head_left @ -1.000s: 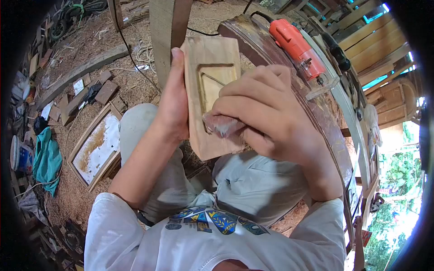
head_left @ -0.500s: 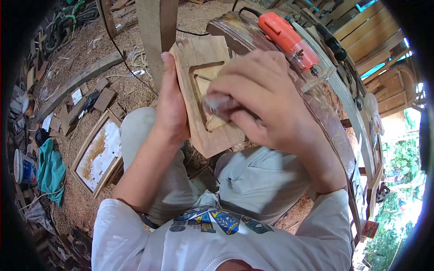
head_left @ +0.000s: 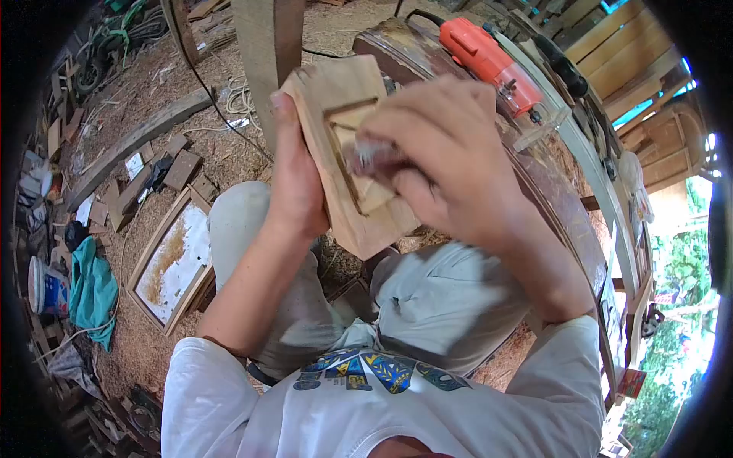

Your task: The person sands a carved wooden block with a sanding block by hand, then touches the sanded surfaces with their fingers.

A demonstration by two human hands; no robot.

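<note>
A pale wooden block (head_left: 336, 82) with a rectangular groove and recess cut into its face is tilted up over my lap. My left hand (head_left: 294, 179) grips it along its left edge, thumb at the upper corner. My right hand (head_left: 450, 164) is over the block's right side, blurred by motion. Pinched in its fingers is a small grey-brown folded piece of sandpaper (head_left: 374, 155), pressed at the recess. The right hand hides part of the groove and the block's right edge.
An orange power router (head_left: 489, 65) lies on a worn brown wooden surface (head_left: 550, 191) at right. A wooden post (head_left: 267, 69) stands beyond the block. On the sawdust-covered floor at left are a framed panel (head_left: 172, 259), wood offcuts (head_left: 182, 169) and a teal cloth (head_left: 92, 294).
The wooden block and both hands have shifted slightly, the block's lower end rising a little. My right hand has moved slightly up and right, still holding the sandpaper at the recess.
</note>
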